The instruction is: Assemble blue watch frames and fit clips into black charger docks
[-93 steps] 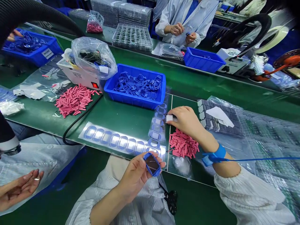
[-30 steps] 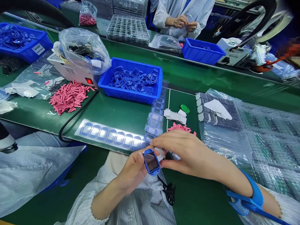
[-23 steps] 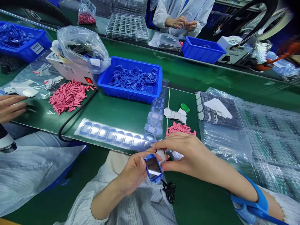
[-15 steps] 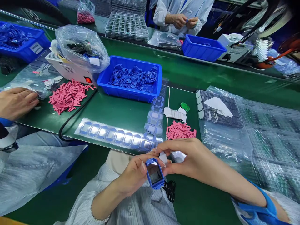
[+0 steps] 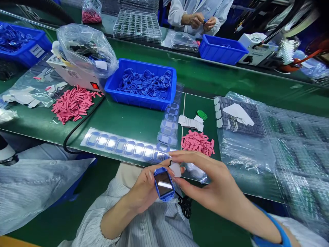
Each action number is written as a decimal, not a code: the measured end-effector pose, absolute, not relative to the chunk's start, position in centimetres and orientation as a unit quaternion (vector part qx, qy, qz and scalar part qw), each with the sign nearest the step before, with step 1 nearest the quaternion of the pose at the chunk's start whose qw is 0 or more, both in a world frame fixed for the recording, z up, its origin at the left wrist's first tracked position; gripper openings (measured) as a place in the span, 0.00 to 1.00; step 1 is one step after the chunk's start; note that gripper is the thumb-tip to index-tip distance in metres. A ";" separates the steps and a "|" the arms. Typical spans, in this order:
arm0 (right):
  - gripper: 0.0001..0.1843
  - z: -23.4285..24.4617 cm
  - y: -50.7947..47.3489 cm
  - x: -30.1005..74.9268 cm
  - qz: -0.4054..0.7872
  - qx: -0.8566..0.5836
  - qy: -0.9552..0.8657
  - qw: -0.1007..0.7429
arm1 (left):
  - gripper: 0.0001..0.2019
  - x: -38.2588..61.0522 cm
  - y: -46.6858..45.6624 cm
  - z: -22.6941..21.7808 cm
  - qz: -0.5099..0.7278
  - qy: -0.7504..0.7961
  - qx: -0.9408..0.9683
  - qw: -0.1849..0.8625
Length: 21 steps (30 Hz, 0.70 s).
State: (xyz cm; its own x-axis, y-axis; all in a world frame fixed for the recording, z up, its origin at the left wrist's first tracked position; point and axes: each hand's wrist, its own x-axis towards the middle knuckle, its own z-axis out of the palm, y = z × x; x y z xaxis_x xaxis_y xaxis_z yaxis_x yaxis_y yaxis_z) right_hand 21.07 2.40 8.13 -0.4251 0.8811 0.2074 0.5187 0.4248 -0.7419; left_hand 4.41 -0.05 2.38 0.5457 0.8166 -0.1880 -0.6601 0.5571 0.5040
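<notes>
In front of my lap, my left hand (image 5: 144, 187) is closed around a blue plastic watch-like case (image 5: 167, 197). A dark, shiny screen (image 5: 164, 183) sits within its frame and reflects a white strip of light. At the upper right of the case is a small white square piece (image 5: 175, 169) with a dark edge. My right hand (image 5: 208, 175) has its thumb and fingers around this piece, close to my left fingertips. Whether the white piece is joined to the screen is hidden. Below the hands hangs a black object (image 5: 185, 206), partly covered.
A blue bin (image 5: 140, 103) holds blue frames. Pink strips (image 5: 197, 142), white squares (image 5: 191, 122) and a green oval piece (image 5: 202, 114) lie on the bench. Clear film (image 5: 120, 145) runs along its front edge. Stacked clear trays (image 5: 303, 154) stand right. A co-worker (image 5: 199, 20) sits opposite.
The case has tilted and shifted slightly left and up, so its screen now shows a bright reflection. My right thumb has spread lower. The neighbour's hand at the left has left the view.
</notes>
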 end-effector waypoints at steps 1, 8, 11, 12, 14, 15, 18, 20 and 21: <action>0.15 7.8 1.9 20.8 0.259 -0.448 -0.788 0.333 | 0.19 4.4 0.0 2.5 0.438 0.205 0.186 0.855; 0.09 6.0 -0.3 20.1 -0.015 -0.424 -0.818 0.389 | 0.18 5.2 -0.2 2.8 0.468 0.228 0.151 0.840; 0.09 5.6 -1.1 20.3 -0.076 -0.408 -0.838 0.353 | 0.18 5.6 -0.5 2.5 0.469 0.235 0.131 0.841; 0.09 5.4 -1.3 20.4 -0.086 -0.407 -0.842 0.343 | 0.18 5.7 -0.6 2.4 0.466 0.239 0.125 0.843; 0.09 5.2 -1.7 20.5 -0.084 -0.411 -0.843 0.337 | 0.18 5.9 -0.9 2.1 0.458 0.245 0.122 0.846; 0.09 5.0 -1.8 20.6 -0.077 -0.415 -0.842 0.337 | 0.18 5.9 -1.0 1.9 0.453 0.247 0.124 0.847; 0.09 4.4 -2.2 21.6 -0.068 -0.447 -0.817 0.358 | 0.18 6.0 -1.2 1.5 0.428 0.239 0.140 0.860; 0.11 3.9 -2.4 23.0 -0.075 -0.491 -0.776 0.389 | 0.18 6.0 -1.3 1.2 0.408 0.234 0.143 0.871; 0.12 3.5 -2.5 23.7 -0.088 -0.514 -0.750 0.407 | 0.17 5.9 -1.2 1.1 0.402 0.234 0.141 0.874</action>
